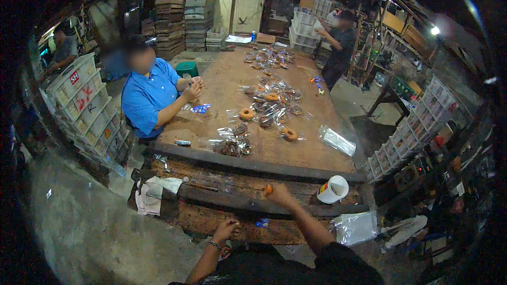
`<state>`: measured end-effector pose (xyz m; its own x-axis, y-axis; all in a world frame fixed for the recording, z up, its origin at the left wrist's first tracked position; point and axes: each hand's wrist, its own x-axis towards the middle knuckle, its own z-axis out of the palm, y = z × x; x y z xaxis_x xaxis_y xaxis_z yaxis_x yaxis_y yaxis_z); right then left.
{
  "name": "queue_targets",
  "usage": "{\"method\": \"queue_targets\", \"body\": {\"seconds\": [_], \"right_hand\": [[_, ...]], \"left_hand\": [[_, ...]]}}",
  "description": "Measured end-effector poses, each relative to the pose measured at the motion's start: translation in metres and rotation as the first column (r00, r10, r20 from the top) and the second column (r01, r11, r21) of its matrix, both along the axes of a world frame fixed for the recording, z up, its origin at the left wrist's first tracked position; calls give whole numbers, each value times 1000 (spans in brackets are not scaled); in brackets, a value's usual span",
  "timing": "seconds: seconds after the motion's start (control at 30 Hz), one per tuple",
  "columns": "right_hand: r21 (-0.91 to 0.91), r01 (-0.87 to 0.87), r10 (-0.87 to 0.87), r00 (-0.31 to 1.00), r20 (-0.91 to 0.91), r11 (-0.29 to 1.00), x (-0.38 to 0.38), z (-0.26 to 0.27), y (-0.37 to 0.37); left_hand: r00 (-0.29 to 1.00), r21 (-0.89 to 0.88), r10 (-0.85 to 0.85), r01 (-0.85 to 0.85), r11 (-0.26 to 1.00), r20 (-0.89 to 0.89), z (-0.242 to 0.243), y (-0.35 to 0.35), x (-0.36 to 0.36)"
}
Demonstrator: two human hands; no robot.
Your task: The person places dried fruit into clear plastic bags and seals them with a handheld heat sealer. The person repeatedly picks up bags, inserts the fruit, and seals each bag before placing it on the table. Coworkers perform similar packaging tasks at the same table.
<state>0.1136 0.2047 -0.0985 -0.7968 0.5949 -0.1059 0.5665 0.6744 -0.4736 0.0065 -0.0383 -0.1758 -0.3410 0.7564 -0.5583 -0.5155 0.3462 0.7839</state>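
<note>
My right hand [280, 195] reaches over the lower wooden ledge [237, 182] and grips a small orange-brown item [269, 189], perhaps a doughnut mostly hidden by the fingers. Close to my body, my left hand [226, 230] hovers by the front plank with its fingers curled; whether it holds anything is too small to see. Between the two lies a small blue packet [262, 223]. Beyond, on the wooden table [206, 126], are bagged ring doughnuts: a plain one [290, 134], another [246, 114], and a dark pile [231, 147].
A white plastic bucket [332, 190] stands right of my right hand. Clear plastic bags [354, 227] lie at the front right, with another stack [337, 141] on the table. Cloths [152, 196] sit at left. A person in blue [148, 95] works at the left edge; crates [412, 126] rise at right.
</note>
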Motion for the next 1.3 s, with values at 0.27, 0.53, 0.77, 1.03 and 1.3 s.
{"method": "queue_targets", "body": {"seconds": [0.27, 0.53, 0.77, 1.03, 1.3], "right_hand": [[-416, 118, -196, 969, -149, 902, 61, -94, -52], [-500, 223, -266, 964, -15, 837, 59, -99, -18], [-737, 221, -492, 853, -171, 639, 27, -74, 91], [-692, 503, -845, 429, -319, 517, -32, -126, 288], [-818, 543, -976, 196, -97, 190, -50, -165, 397]], "left_hand": [[956, -52, -191, 184, 981, -222, -18, 6, -9], [843, -42, -350, 365, 930, -408, 35, 68, -6], [906, 80, -318, 352, 933, -279, 81, 115, -17], [966, 81, -193, 209, 975, -172, 73, 145, -47], [995, -4, -45, 45, 999, -91, 63, 154, -69]]}}
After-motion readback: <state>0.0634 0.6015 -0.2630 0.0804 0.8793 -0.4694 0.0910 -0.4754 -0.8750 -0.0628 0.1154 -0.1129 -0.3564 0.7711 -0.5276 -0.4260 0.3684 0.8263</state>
